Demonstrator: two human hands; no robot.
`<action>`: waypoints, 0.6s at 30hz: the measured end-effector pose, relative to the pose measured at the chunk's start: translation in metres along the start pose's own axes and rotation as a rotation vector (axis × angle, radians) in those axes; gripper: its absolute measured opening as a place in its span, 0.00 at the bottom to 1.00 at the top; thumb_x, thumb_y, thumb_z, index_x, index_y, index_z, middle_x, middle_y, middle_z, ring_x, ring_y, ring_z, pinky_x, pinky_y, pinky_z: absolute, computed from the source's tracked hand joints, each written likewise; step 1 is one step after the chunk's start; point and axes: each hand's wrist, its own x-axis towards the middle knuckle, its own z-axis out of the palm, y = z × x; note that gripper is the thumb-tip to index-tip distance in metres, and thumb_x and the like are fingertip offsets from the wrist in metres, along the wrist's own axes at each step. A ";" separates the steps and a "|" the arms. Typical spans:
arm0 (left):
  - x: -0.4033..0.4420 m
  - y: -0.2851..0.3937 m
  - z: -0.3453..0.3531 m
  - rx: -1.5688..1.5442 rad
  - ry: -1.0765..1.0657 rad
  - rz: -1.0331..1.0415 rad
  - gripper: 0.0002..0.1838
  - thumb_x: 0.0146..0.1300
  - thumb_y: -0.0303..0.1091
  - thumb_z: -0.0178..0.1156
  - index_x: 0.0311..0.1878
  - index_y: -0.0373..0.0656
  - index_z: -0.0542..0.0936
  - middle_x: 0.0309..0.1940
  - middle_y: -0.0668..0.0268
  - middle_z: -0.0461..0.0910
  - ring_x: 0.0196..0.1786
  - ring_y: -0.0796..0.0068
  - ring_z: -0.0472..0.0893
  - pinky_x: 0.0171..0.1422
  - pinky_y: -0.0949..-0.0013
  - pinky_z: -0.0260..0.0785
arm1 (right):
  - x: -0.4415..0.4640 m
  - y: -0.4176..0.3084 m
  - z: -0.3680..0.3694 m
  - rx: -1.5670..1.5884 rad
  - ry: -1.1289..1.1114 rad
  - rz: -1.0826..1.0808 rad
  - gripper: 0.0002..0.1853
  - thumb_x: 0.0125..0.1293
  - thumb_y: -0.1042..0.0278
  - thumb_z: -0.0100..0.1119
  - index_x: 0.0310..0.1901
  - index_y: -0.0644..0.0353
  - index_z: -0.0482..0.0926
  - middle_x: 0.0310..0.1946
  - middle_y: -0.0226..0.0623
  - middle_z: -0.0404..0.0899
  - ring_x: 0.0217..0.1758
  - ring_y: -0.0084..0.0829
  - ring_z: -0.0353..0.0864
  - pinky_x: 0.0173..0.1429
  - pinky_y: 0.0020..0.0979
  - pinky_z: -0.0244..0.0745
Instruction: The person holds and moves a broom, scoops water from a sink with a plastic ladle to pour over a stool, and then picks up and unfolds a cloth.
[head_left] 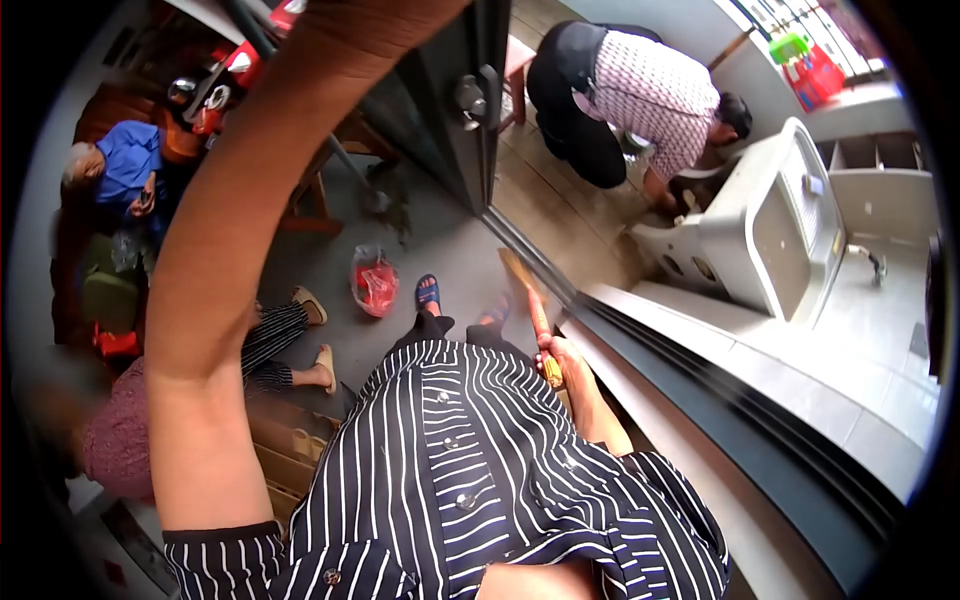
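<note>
My left arm reaches up past the top edge of the view; only the wrist and the start of my left hand (375, 25) show, and the fingers are out of frame. Down by my right hip, my right hand (566, 358) is wrapped round the handle of a small brush or broom (540, 318), whose tan head points away toward the door track. A yellow end of the handle sticks out below my fingers. Beside the raised arm stands a dark-framed door (450, 120) with a metal handle (470, 98).
Beyond the door track (535, 258), a person (650, 90) crouches at a white washing unit (770, 220). A red bag (375, 282) lies on the grey floor near my feet. Two other people (130, 165) are at the left, near wooden furniture.
</note>
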 end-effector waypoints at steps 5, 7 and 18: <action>-0.001 0.000 0.001 0.075 -0.007 0.090 0.09 0.39 0.34 0.66 0.28 0.47 0.84 0.52 0.67 0.73 0.61 0.59 0.64 0.63 0.51 0.50 | -0.008 0.019 -0.023 0.004 -0.027 -0.136 0.05 0.55 0.75 0.54 0.33 0.63 0.69 0.15 0.35 0.69 0.12 0.28 0.70 0.14 0.30 0.71; -0.002 -0.001 0.005 0.095 0.001 0.129 0.08 0.38 0.33 0.66 0.27 0.47 0.84 0.52 0.67 0.73 0.60 0.59 0.64 0.62 0.53 0.51 | -0.020 0.017 -0.022 -0.016 0.013 -0.164 0.05 0.55 0.75 0.54 0.32 0.63 0.69 0.15 0.35 0.69 0.12 0.28 0.70 0.14 0.29 0.71; -0.005 -0.015 0.011 0.198 -0.006 0.250 0.08 0.37 0.31 0.67 0.26 0.46 0.84 0.50 0.66 0.75 0.58 0.59 0.66 0.60 0.58 0.55 | -0.034 0.007 -0.016 0.014 0.154 -0.326 0.04 0.54 0.74 0.54 0.26 0.63 0.70 0.14 0.35 0.70 0.12 0.26 0.70 0.16 0.27 0.72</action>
